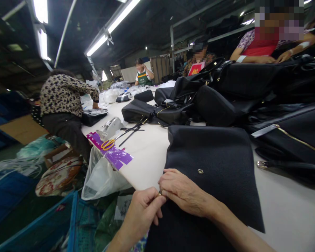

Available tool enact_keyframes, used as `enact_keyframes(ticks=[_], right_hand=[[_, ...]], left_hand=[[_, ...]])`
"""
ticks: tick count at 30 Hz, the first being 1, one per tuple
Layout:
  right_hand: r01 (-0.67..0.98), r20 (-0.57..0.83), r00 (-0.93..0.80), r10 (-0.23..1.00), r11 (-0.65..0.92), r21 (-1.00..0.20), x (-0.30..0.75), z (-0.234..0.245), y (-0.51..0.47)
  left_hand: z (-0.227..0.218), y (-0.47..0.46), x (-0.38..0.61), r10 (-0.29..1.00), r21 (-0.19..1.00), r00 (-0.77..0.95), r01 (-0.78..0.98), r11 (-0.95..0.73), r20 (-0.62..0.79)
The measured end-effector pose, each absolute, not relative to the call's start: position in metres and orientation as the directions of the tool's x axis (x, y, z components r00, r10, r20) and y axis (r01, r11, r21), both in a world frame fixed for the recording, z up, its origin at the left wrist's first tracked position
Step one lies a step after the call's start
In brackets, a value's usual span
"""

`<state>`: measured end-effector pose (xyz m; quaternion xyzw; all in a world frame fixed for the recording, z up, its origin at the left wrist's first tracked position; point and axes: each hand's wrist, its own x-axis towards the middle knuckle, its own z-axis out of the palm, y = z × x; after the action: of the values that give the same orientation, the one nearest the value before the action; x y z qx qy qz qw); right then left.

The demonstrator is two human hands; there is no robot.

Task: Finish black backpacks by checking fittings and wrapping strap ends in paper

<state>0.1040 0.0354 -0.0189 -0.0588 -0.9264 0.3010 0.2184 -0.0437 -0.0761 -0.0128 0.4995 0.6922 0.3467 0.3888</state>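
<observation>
A black leather-look bag (212, 147) lies spread on the white table in front of me, a round metal snap (200, 171) showing on its panel. At its left edge my two hands meet, fingertips almost touching. My left hand (147, 206) pinches a small shiny metal fitting (160, 193) between thumb and forefinger. From the other side, my right hand (185, 192) is closed over the bag's edge, its fingertips against the same fitting. My fingers cover most of the fitting, so its exact kind is hidden.
Yellow-handled scissors (108, 144), a tape dispenser (110, 128) and purple tape (118, 155) are on the table's left side. Black bags (225, 101) pile up behind and to the right. A blue crate (73, 220) stands below left. Several people work around the table.
</observation>
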Motion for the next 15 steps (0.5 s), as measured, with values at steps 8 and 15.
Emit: enact_keyframes(ticks=[8, 15], right_hand=[[-0.037, 0.346, -0.908, 0.238, 0.776, -0.63, 0.105, -0.018, 0.037], [-0.036, 0.337, -0.911, 0.239, 0.766, -0.642, 0.105, -0.016, 0.039]], left_hand=[[-0.01, -0.08, -0.051, 0.955, 0.922, -0.056, 0.247, 0.297, -0.292], [-0.013, -0.083, -0.057, 0.948, 0.946, 0.008, 0.07, 0.317, -0.318]])
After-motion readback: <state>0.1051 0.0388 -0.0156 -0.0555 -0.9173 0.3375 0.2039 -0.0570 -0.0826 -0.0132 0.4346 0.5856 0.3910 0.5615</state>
